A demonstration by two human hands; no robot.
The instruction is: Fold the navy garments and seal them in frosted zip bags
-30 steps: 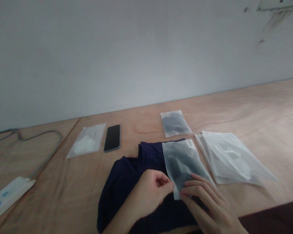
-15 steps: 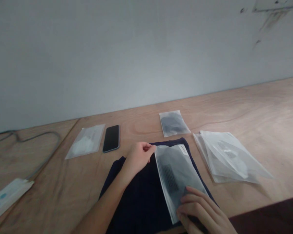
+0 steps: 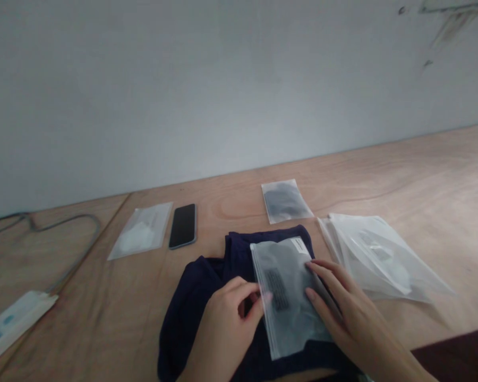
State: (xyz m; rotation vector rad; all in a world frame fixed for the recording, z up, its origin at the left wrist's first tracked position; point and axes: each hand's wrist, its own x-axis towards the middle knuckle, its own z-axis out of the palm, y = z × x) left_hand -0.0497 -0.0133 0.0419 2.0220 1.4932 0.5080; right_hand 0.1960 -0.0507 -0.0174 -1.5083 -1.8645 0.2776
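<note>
A frosted plastic zip bag (image 3: 292, 323) with dark contents, a printed text block and a white label at its far corner lies over a navy blue garment (image 3: 199, 286). My left hand (image 3: 231, 313) pinches the bag's left edge, along the zip strip, between thumb and fingers; a fingertip shows through the plastic. On the opposite side my right hand (image 3: 346, 307) grips the bag's right edge, thumb and forefinger on its upper face and the other fingers partly hidden. The garment is rumpled beneath the bag, and my forearms cover some of it.
Frosted bags (image 3: 382, 254) are stacked on the right. A small bag with dark contents (image 3: 284, 201) lies farther back. To the left are a phone (image 3: 183, 225), a bag with white contents (image 3: 141, 231), and a power strip (image 3: 16, 323) with a grey cable (image 3: 91, 241). A wall rises behind.
My left hand has slid from the bag's far corner toward me along its zip edge. My right hand has moved farther up the right side. The garment's far left part has bunched up.
</note>
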